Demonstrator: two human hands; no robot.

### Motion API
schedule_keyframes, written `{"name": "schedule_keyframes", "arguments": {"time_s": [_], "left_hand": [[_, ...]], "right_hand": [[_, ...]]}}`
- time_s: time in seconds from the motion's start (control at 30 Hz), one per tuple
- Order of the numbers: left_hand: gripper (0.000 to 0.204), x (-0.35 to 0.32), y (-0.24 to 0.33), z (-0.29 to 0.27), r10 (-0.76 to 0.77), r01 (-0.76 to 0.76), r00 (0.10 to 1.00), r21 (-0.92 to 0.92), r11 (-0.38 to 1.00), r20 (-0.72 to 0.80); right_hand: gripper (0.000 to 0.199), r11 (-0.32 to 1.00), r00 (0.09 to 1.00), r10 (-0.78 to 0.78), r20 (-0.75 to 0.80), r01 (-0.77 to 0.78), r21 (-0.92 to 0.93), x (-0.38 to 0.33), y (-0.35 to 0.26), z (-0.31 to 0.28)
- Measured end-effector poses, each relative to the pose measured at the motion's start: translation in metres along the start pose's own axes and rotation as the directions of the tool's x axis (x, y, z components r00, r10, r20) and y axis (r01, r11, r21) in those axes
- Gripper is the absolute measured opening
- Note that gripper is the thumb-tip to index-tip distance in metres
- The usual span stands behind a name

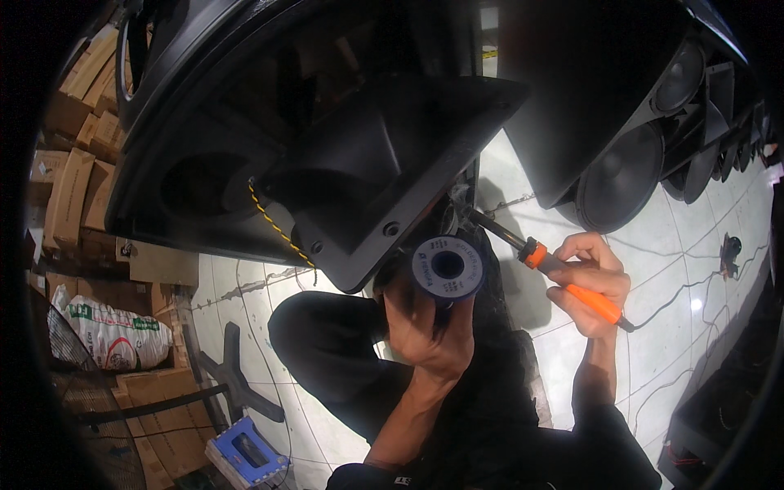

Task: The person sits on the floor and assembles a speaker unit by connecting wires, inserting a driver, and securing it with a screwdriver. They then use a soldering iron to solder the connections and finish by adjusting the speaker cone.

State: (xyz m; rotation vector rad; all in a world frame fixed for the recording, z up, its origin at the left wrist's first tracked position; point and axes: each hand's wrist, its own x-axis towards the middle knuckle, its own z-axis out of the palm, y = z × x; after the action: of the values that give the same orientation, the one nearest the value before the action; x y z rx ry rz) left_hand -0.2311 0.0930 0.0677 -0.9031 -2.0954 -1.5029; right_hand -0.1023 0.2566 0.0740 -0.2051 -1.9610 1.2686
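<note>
My left hand [425, 327] grips a dark blue spool of solder wire [447, 267], its round end facing up. My right hand [592, 278] holds an orange-handled soldering iron [563, 278] like a pen, with the dark tip pointing up-left under the black horn flare [384, 171] of a big speaker cabinet [204, 122]. A yellow-and-black twisted wire [278, 224] runs along the horn's left edge. The spot where the iron's tip ends is hidden in shadow behind the horn.
A second black speaker cabinet [621, 106] with round drivers stands at the upper right. Cardboard boxes [77, 171] are stacked on the left, with a white printed sack [110, 331] and a blue box [245, 453] on the tiled floor [694, 269]. Cables trail across the right.
</note>
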Motion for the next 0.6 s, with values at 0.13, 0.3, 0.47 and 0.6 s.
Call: {"name": "schedule_keyframes", "arguments": {"time_s": [0.13,0.3,0.47,0.6], "left_hand": [[0.031,0.002,0.001,-0.003,0.001,0.000,0.999,0.017,1.000,-0.054],[0.031,0.004,0.007,-0.015,-0.055,0.058,0.993,0.029,0.998,-0.105],[0.040,0.004,0.007,-0.024,-0.040,0.046,0.990,0.036,0.998,-0.137],[0.039,0.003,0.006,-0.028,-0.052,0.055,0.991,0.025,0.998,-0.121]], "right_hand": [[0.028,1.000,1.000,-0.004,-0.010,0.004,0.018,-0.002,0.004,0.000],[0.027,0.998,0.999,0.018,-0.030,-0.017,0.055,-0.008,0.006,0.000],[0.027,0.996,0.998,-0.016,-0.053,0.020,0.083,-0.016,0.017,0.005],[0.028,0.995,0.997,-0.011,-0.078,0.019,0.093,-0.019,0.017,0.008]]}}
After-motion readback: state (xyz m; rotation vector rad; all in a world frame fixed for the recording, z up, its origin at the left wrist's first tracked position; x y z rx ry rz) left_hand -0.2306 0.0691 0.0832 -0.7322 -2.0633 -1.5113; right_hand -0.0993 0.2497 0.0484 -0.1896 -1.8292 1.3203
